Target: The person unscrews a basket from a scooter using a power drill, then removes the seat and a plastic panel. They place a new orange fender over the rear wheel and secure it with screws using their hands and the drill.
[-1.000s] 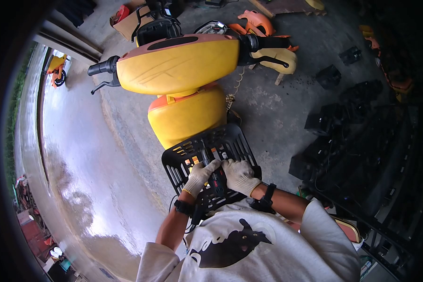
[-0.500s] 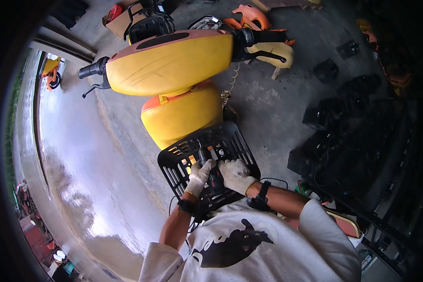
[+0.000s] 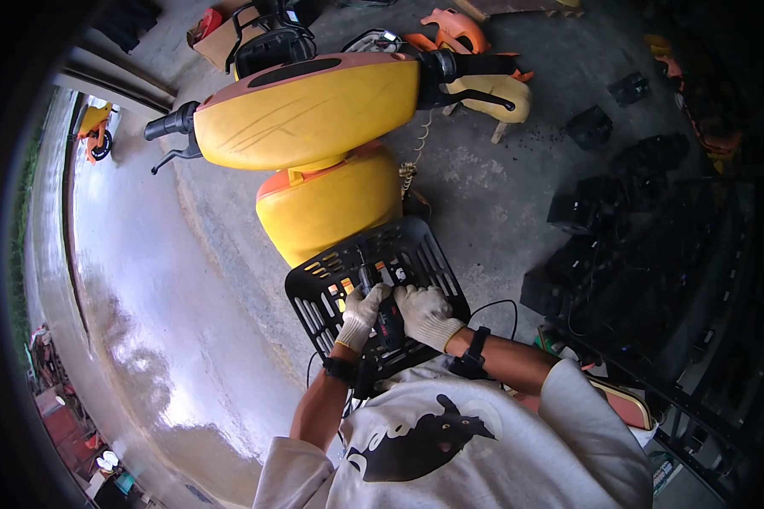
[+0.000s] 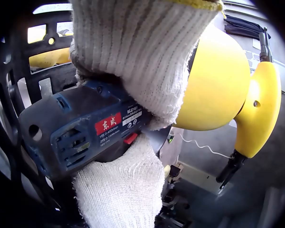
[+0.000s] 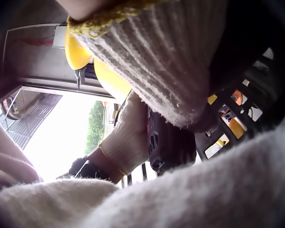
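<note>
A dark blue cordless drill [image 4: 95,128] with a red label lies along the inside of a black plastic basket [image 3: 433,254], its bit toward the yellow front of a scooter [image 3: 327,204]. My gloved left hand [image 3: 361,318] grips the drill's front part from the left. Across from it, my gloved right hand [image 3: 426,316] holds the drill from the other side, fingers curled. In the left wrist view, the red switch [image 4: 130,138] shows right beside the right glove [image 4: 126,185]. The drill's handle is hidden.
Ahead are the scooter's yellow handlebar cover [image 3: 306,110], black grips and brake levers. Dark boxes [image 3: 590,127] and a dark rack stand at the right. Orange body panels [image 3: 457,30] and a cardboard box [image 3: 221,47] lie farther off. A thin black cable [image 3: 515,318] loops beside the basket.
The head view has shifted a little, so the scooter and basket sit slightly farther left. Both hands stay on the drill, and the black cable loop shows more at the right.
</note>
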Demonstrator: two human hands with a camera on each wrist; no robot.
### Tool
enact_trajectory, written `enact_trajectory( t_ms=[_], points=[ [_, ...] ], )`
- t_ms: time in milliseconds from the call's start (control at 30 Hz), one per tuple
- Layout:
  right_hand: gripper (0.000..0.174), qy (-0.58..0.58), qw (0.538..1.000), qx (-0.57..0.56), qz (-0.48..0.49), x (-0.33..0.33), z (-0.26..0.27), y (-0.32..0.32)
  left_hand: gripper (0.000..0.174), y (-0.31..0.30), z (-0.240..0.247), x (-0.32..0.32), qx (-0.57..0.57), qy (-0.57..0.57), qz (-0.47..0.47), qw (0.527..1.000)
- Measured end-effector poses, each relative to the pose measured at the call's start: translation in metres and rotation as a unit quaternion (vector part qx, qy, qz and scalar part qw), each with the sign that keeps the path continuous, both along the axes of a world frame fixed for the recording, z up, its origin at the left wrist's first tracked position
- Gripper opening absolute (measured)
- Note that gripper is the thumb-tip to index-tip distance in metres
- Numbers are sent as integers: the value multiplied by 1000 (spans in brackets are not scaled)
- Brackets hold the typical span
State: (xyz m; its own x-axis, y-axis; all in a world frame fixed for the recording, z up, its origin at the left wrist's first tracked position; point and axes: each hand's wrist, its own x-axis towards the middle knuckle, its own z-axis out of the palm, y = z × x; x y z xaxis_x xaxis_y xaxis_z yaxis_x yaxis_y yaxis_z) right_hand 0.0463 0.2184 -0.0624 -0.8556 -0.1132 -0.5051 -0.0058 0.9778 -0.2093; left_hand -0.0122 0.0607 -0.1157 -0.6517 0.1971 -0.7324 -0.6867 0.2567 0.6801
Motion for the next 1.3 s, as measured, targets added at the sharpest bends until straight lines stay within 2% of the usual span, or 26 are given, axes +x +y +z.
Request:
enact_trajectory(
  t_ms=[167, 367, 467, 567, 633, 767, 800, 900, 1000, 1100, 1300],
  points=[
    [34, 21, 1000, -16, 5, 0, 1, 3, 46, 1, 7, 2, 25, 15, 17, 999],
    [29, 29, 999, -42, -9, -2, 5, 6, 55, 7, 33, -8, -61, -40, -24, 997],
    [25, 49, 997, -52, -10, -1, 10, 7, 59, -12, 10, -8, 107, -134, 61, 983],
    [26, 52, 997, -63, -8, -3, 10, 9, 59, -20, 40, -1, 122, -180, -32, 976],
    [26, 34, 998, -60, -11, -5, 16, 9, 49, -22, 35, 9, 159, -197, -9, 967],
    [26, 26, 998, -62, -10, -7, 22, 11, 45, -21, 20, 21, 197, -166, 26, 966],
    [27, 24, 998, -59, -10, -7, 21, 11, 46, -18, 23, 21, 195, -150, 27, 969],
    [29, 5, 998, -56, -4, -9, 23, 11, 59, -16, 32, 17, 214, -219, 120, 944],
    [34, -9, 998, -56, -8, -10, 22, 11, 68, -16, 12, 21, 220, -183, 128, 950],
    [35, -11, 998, -58, -10, -10, 20, 10, 58, -23, 4, 22, 231, -153, 139, 951],
    [34, -8, 998, -65, -9, -9, 17, 11, 40, -24, 4, 17, 224, -225, 208, 925]
  ],
)
